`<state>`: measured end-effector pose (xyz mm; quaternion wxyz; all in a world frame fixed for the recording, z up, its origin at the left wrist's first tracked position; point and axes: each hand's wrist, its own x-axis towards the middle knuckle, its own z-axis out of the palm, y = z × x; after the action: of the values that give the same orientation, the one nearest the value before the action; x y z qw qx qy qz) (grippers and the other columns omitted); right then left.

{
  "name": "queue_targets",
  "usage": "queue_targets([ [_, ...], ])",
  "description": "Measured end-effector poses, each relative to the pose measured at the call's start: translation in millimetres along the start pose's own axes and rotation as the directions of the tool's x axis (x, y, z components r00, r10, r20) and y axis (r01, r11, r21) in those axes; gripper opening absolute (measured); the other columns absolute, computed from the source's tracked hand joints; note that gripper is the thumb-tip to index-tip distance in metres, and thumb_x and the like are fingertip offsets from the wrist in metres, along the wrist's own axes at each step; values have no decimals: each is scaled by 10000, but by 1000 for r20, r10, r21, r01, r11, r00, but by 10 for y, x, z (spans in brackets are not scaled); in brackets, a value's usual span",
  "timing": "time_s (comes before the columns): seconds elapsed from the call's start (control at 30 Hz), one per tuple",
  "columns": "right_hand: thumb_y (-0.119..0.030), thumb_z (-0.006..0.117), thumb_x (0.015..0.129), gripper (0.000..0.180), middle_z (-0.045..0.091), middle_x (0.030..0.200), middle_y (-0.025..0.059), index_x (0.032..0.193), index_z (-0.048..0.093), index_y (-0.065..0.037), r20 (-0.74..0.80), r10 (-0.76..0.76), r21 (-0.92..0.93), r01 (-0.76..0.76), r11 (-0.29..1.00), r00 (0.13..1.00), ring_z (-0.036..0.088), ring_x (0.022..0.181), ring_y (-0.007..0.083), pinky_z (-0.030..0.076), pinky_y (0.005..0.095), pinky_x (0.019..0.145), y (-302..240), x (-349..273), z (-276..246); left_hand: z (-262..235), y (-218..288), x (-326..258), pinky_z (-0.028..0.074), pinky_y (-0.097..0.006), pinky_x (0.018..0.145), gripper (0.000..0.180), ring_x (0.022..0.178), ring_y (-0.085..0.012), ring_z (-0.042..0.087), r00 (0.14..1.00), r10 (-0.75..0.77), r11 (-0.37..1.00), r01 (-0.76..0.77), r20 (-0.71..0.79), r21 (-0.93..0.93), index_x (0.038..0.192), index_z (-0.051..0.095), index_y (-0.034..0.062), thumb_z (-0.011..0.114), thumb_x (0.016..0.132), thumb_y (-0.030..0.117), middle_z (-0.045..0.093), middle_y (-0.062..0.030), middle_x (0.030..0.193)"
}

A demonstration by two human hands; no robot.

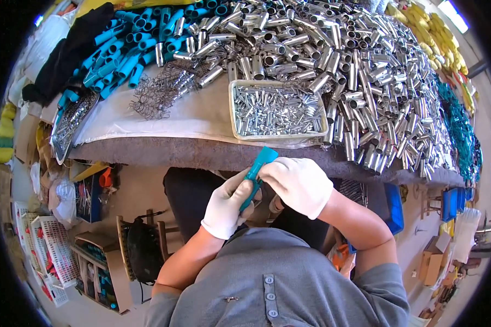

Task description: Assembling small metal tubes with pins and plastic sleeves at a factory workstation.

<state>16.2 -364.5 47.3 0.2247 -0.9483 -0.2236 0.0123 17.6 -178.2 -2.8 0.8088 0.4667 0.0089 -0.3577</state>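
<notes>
My left hand (227, 205), in a white glove, is wrapped round a teal plastic handle (265, 156) and holds it tilted in front of my chest, just off the table's near edge. The handle's wider end points away from me and to the right. My right hand (297, 182), gloved too, has its fingers pinched against the handle's side. Whatever sits between those fingertips is hidden. Beyond my hands, a white tray (233, 122) of small metal pins stands at the table's front edge.
Shiny metal tubes (365, 103) are heaped over the right and back of the table. Teal handles (126, 62) pile up at the back left, near tangled wire springs (155, 90). A metal scoop-like tray (65, 133) lies at the left edge. Baskets (57, 250) and a chair (142, 248) stand left below.
</notes>
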Motion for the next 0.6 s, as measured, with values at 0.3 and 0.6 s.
queue_targets([
  [0.3,-114,618,695,332,598,863,84,1013,553,-46,-140,-90,-159,68,985,986,618,761,240,503,348,653,-85,-139,313,53,-102,-2,275,-183,383,487,455,-53,388,988,37,997,-28,-148,68,1330,426,18,504,951,314,472,11,692],
  [0.6,-67,601,786,121,614,794,119,904,596,-42,-343,95,81,-71,994,935,620,714,311,503,384,636,-43,-157,473,44,-192,108,305,-173,385,385,465,-45,415,988,-73,991,56,-139,-122,1305,479,70,489,963,246,559,-18,800],
])
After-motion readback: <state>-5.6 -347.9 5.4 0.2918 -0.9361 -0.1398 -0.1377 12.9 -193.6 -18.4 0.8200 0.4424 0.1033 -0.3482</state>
